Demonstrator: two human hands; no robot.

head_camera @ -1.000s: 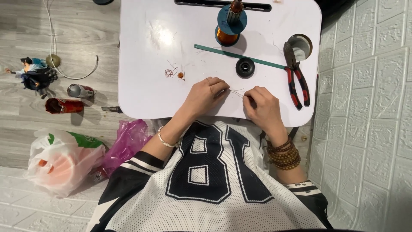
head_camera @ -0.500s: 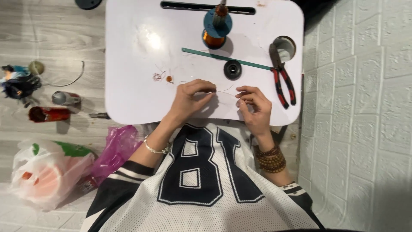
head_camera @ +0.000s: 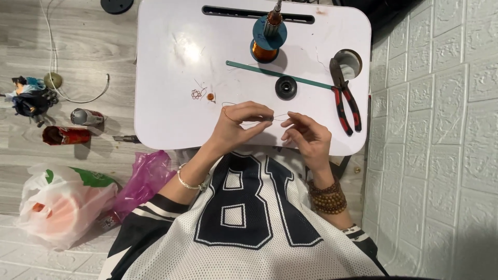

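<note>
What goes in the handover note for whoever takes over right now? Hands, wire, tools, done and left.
Left hand: pinching thin copper wire over the white table.
Right hand: fingertips at the wire's other end.
Wire spool at the table's far side, pliers right, black round piece beside the green strip.
Done: small wire flower and bead lie left.
Left: the held wire is unshaped.
</note>
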